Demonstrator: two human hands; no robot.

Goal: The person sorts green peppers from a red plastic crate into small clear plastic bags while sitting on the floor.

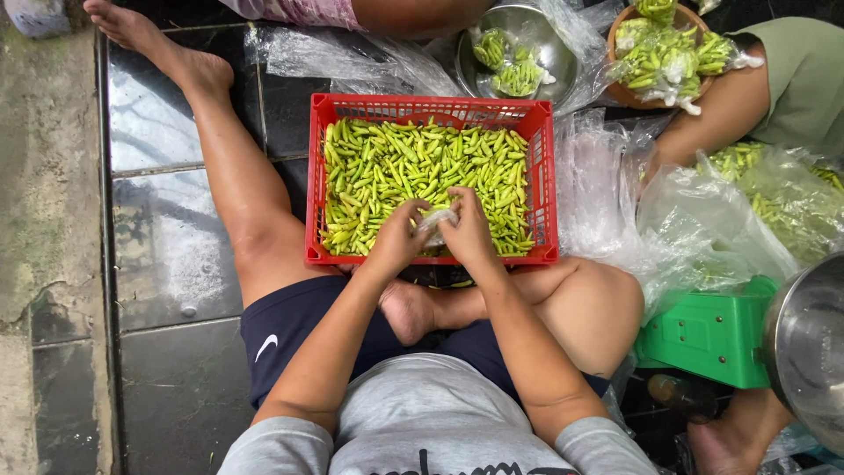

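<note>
A small clear plastic bag (437,222) sits pinched between both hands above the near edge of a red slotted plastic crate (432,110), which rests on the dark tiled floor (167,229) between the person's legs. The left hand (400,236) is closed narrowly on the bag's left side, and the right hand (466,227) grips its right side with curled fingers, so the two hands almost touch over the crate. Inside the crate lies a thick layer of small green chili peppers (413,163), filling it nearly wall to wall. Beyond the crate's far wall stands a round steel bowl (549,48) with a few filled bags of the same green peppers, and beside that bowl, further right of the crate, a brown round bowl (626,92) is heaped with more bagged peppers. To the right of the crate spread crumpled sheets of clear plastic (607,193), some over another pile of peppers, next to another person's arm in a green sleeve (804,79). Nearer than the crate and to its right stands a green plastic weighing scale (708,334) with a steel pan (809,347).
</note>
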